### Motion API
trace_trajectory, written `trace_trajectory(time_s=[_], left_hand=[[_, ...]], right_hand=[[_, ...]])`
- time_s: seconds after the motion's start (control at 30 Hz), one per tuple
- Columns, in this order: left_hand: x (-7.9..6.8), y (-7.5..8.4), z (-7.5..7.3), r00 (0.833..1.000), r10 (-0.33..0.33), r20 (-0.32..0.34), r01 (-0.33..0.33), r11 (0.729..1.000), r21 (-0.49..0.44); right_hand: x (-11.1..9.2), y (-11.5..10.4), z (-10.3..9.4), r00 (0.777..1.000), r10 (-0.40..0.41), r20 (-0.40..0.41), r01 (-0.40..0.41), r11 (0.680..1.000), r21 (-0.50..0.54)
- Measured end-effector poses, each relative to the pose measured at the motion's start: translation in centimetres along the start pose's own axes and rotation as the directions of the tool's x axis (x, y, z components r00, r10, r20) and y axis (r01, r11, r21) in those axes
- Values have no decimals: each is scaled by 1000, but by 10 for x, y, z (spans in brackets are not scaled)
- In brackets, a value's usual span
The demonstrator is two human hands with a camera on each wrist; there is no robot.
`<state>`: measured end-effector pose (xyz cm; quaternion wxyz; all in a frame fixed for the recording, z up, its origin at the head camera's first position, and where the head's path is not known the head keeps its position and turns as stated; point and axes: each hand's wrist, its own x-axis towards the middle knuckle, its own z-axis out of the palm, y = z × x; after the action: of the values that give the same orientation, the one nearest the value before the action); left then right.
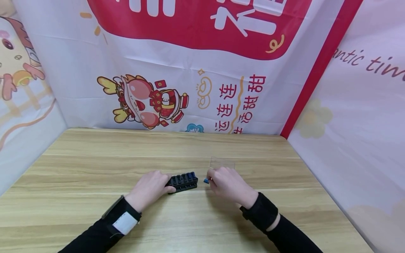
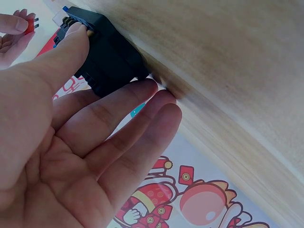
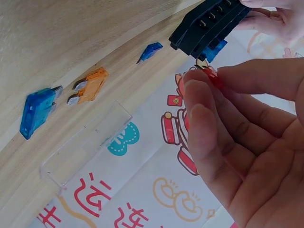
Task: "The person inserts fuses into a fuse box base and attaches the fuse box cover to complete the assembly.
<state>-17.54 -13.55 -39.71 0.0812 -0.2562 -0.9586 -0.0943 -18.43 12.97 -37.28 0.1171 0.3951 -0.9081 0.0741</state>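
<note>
As I watch through the head camera, the bare left hand point(image 1: 151, 189) grips the left end of a long black plastic block with a row of slots point(image 1: 185, 181), thumb on one side and fingers on the other. I have that block near the middle of the wood-grain table point(image 1: 95, 158); whether it rests flat or is slightly raised, I cannot tell. A translucent blue piece point(image 3: 216, 50) sits at the block's end nearest the bare right hand point(image 1: 231, 188). That hand, on my right wrist view, pinches a small red blade-type piece with metal prongs point(image 3: 214, 78) between thumb and fingertips, its prongs towards the block but apart from it. On the tabletop near the right hand I see a small loose blue piece point(image 3: 151, 52), an orange two-pronged piece point(image 3: 92, 85), a larger-looking blue two-pronged piece point(image 3: 35, 111) and a clear plastic rectangular cover point(image 1: 221, 162).
</note>
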Motion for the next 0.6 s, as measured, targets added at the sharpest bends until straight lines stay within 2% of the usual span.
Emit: trace_trajectory(time_s=[0.6], left_hand=[[1,0,0,1000,-5,-5,5,1000,6]], right_hand=[[2,-1,0,997,23,-67,-25,999,-33]])
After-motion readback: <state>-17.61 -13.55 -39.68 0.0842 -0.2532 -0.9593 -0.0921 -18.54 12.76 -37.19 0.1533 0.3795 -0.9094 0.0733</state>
